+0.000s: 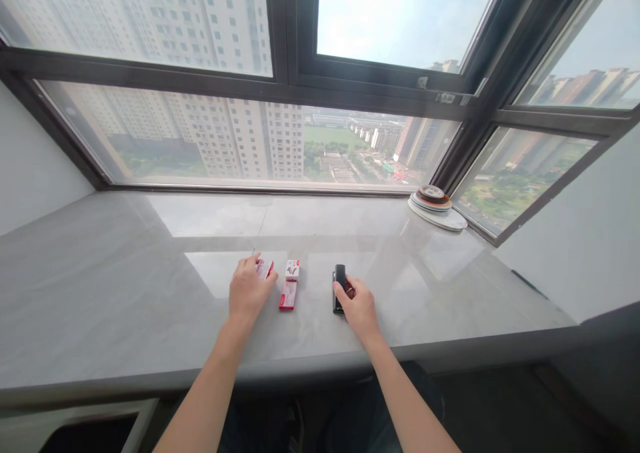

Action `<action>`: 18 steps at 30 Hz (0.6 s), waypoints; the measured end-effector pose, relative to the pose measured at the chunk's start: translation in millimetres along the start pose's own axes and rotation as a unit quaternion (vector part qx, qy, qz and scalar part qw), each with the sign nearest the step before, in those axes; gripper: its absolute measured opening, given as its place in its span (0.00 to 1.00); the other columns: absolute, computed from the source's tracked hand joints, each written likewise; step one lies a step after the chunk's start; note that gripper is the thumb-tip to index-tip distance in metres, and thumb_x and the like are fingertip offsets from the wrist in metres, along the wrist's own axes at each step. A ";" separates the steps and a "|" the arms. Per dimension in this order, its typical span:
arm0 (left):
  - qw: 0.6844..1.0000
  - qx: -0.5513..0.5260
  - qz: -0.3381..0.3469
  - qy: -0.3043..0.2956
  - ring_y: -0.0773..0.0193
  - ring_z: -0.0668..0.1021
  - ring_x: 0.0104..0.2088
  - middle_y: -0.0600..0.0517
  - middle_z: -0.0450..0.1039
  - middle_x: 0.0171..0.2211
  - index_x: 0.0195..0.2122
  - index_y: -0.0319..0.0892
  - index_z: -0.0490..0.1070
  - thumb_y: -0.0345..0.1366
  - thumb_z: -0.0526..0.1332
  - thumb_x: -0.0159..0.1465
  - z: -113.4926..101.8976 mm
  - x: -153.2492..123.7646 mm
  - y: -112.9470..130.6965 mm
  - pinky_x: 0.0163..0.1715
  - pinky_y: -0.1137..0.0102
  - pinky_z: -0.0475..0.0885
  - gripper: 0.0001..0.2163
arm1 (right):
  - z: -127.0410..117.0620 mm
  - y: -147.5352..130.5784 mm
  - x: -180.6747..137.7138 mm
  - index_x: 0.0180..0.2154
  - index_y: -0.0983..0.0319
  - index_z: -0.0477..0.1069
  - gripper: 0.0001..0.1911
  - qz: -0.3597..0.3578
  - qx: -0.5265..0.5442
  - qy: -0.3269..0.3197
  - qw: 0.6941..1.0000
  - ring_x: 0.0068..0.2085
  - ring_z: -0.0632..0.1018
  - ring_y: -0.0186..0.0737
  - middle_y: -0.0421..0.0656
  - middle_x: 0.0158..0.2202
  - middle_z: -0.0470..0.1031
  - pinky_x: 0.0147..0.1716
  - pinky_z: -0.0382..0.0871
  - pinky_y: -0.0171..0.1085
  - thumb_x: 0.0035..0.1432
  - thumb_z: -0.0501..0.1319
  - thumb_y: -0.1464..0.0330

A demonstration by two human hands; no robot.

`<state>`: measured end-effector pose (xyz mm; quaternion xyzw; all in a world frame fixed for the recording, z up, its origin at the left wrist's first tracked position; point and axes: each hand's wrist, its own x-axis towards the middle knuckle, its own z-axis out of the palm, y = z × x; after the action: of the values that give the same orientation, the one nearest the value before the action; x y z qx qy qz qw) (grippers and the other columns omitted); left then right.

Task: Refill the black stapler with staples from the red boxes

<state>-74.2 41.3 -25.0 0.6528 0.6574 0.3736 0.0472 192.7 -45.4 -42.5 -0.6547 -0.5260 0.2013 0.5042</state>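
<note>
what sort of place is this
Likely a high-rise flat: a wide grey stone window ledge, dark-framed windows, and tower blocks outside, seen from high up. The right hand holds a black stapler on the ledge.

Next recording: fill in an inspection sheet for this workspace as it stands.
Surface: pale grey stone sill, glossy, with window reflections.
Job's things: small red-and-white box under the left fingertips; a second red-and-white box lying open just right of it; black stapler further right.
Clutter: stack of round discs in the far right corner of the sill.
Hands: left hand rests on the small box, grip unclear; right hand grasps the stapler's near end.
Cables: nothing seen.
Surroundings: dark-framed window showing high-rise blocks; white walls either side.
</note>
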 end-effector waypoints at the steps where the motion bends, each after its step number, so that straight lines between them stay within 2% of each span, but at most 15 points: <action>1: 1.000 0.008 -0.003 -0.006 0.47 0.77 0.53 0.43 0.73 0.54 0.62 0.43 0.69 0.42 0.63 0.63 1.1 10.0 -6.0 0.54 0.58 0.71 0.26 | 0.3 -1.2 0.4 0.45 0.62 0.81 0.23 0.000 0.000 0.000 1.000 0.31 0.75 0.41 0.44 0.35 0.78 0.35 0.69 0.37 0.64 0.61 0.50; 4: 1.000 0.013 -0.010 -0.022 0.47 0.76 0.53 0.44 0.75 0.52 0.57 0.43 0.73 0.44 0.62 0.64 2.3 29.7 -15.4 0.54 0.59 0.71 0.22 | -0.2 -3.5 1.6 0.45 0.62 0.81 0.23 0.001 0.001 -0.005 1.000 0.31 0.75 0.40 0.43 0.34 0.78 0.35 0.69 0.37 0.64 0.61 0.51; 6: 1.000 0.009 -0.010 -0.014 0.48 0.76 0.52 0.44 0.76 0.51 0.55 0.43 0.74 0.46 0.61 0.65 -2.0 29.9 -16.6 0.54 0.60 0.71 0.20 | -1.2 -4.0 1.7 0.45 0.62 0.81 0.23 0.003 0.000 -0.007 1.000 0.31 0.75 0.40 0.43 0.34 0.78 0.35 0.69 0.37 0.63 0.61 0.50; 10: 0.999 0.021 -0.011 0.024 0.50 0.77 0.49 0.47 0.75 0.51 0.56 0.48 0.73 0.49 0.60 0.67 -23.5 0.7 -22.9 0.49 0.61 0.72 0.20 | -2.0 -4.6 1.4 0.46 0.62 0.81 0.24 0.007 0.000 -0.010 1.000 0.31 0.75 0.41 0.44 0.35 0.78 0.35 0.70 0.37 0.64 0.61 0.50; 13: 0.998 0.058 -0.030 -0.020 0.51 0.77 0.44 0.48 0.75 0.47 0.51 0.50 0.76 0.48 0.61 0.66 -41.1 -29.5 -34.8 0.45 0.60 0.72 0.16 | -1.5 -5.3 1.4 0.47 0.62 0.81 0.25 0.010 0.001 -0.014 1.000 0.31 0.75 0.41 0.45 0.35 0.79 0.35 0.70 0.37 0.63 0.61 0.49; 15: 0.995 0.088 -0.037 -0.030 0.48 0.76 0.46 0.46 0.74 0.46 0.49 0.50 0.77 0.47 0.61 0.66 -49.0 -45.0 -38.4 0.47 0.58 0.72 0.14 | -0.8 -5.6 1.5 0.48 0.62 0.81 0.26 0.012 0.003 -0.015 1.000 0.32 0.75 0.42 0.46 0.36 0.79 0.35 0.71 0.38 0.63 0.61 0.49; 18: 0.993 0.113 -0.020 0.011 0.43 0.72 0.51 0.43 0.72 0.52 0.51 0.49 0.78 0.45 0.60 0.68 -51.4 -59.6 -24.6 0.50 0.52 0.70 0.14 | 0.4 -5.4 1.4 0.49 0.63 0.81 0.27 0.016 0.009 -0.013 1.000 0.32 0.75 0.42 0.47 0.37 0.80 0.35 0.72 0.38 0.62 0.61 0.49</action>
<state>-114.2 -30.8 -27.2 0.6368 0.7086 0.3028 -0.0268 190.3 -44.4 -37.6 -0.6558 -0.5204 0.2227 0.4994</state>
